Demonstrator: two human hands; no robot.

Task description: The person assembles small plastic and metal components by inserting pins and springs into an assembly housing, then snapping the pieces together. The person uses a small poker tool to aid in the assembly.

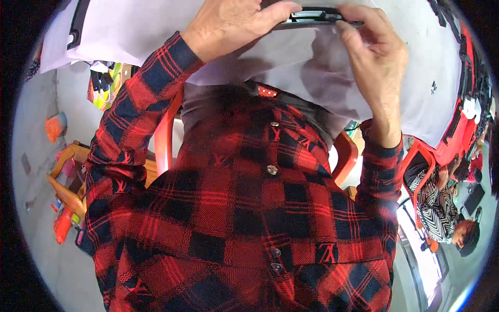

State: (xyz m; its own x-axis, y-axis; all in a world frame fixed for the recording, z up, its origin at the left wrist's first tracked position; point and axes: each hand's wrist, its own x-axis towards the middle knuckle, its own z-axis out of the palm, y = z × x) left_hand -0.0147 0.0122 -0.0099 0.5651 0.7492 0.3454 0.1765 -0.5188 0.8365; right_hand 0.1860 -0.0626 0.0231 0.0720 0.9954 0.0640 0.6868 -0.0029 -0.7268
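Note:
Over the white cloth-covered table [270, 67], a slim black slotted plastic-looking piece [314, 16] lies between my hands, near the picture's upper edge. My left hand [228, 26] has its thumb stretched to the piece's left end, while its other fingers are partly cut off by the edge. At the right end, my right hand [377, 57] pinches the piece between thumb and forefinger, slightly blurred. Pale light shows through the slots. What exactly the piece is, I cannot make out.
A black strip-shaped part [78, 26] lies at the table's far left, and a tiny dark piece [434, 87] on the right. Red cloth [452, 138] and dark items line the right edge. Another person [442, 208] sits at right. Wooden furniture [67, 177] stands at left.

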